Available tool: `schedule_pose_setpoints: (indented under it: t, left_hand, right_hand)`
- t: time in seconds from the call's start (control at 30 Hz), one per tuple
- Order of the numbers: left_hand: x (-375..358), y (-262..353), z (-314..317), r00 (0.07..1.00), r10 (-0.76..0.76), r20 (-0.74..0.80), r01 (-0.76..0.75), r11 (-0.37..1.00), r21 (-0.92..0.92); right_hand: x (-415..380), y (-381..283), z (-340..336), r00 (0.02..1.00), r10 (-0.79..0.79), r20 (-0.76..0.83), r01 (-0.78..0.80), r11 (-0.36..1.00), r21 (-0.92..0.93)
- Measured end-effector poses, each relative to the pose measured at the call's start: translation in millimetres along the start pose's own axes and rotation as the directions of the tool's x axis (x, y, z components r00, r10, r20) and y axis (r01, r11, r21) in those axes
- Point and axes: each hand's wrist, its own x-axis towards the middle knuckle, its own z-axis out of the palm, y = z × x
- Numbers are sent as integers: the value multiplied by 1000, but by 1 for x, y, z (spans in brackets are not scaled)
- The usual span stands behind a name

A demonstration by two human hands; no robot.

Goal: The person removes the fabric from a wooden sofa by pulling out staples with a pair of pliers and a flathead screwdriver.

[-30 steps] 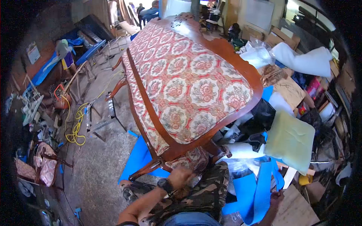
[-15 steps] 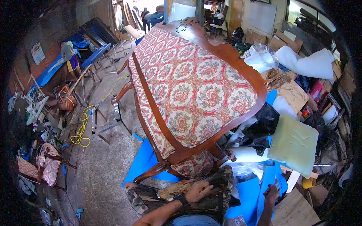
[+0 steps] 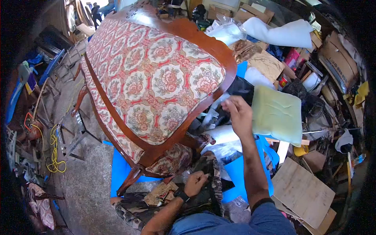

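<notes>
Leftmost, we see a yellow cord [image 3: 54, 150] coiled on the concrete floor [image 3: 88, 184] beside metal stands [image 3: 74, 135]. Next comes the upholstered chair [image 3: 152, 78], tipped over us, its floral back framed in dark wood and its curved leg [image 3: 127, 181] resting on a blue sheet [image 3: 117, 170]. Below it, our left hand [image 3: 196, 182] is closed on our camouflage trouser knee [image 3: 209, 172], a watch at the wrist. Our right hand [image 3: 239, 113] is raised near the chair's wooden edge, fingers pinched together; we cannot tell what they hold. Beyond it lie a green cushion [image 3: 278, 113], white foam [image 3: 282, 33], plywood boards [image 3: 303, 192] and cardboard boxes [image 3: 338, 58], crowding the right side.
</notes>
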Motion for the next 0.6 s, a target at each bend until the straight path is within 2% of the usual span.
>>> schedule_pose_setpoints:
  t: [0.1, 0.13, 0.23, 0.33, 0.43, 0.6]
  left_hand:
    - [7, -8, 10, 996, 89, 4, -89, 992, 87]
    - [9, -7, 12, 992, 125, 0, -125, 986, 115]
    - [9, -2, 12, 995, 102, 13, -103, 989, 103]
    - [10, -7, 14, 985, 172, 14, -172, 977, 126]
    - [8, -6, 15, 986, 167, -7, -166, 981, 102]
    - [9, -9, 13, 989, 150, -4, -149, 986, 78]
  right_hand:
    - [24, 2, 14, 998, -49, 48, 57, 980, -192]
    - [28, -2, 18, 997, -60, 51, 73, 943, -324]
    - [36, -16, 26, 990, -117, 82, 142, 737, -661]
    - [40, -12, 27, 976, -177, 125, 211, 651, -729]
    - [41, -10, 26, 967, -198, 160, 250, 607, -754]
    - [43, -10, 28, 961, -212, 178, 272, 600, -753]
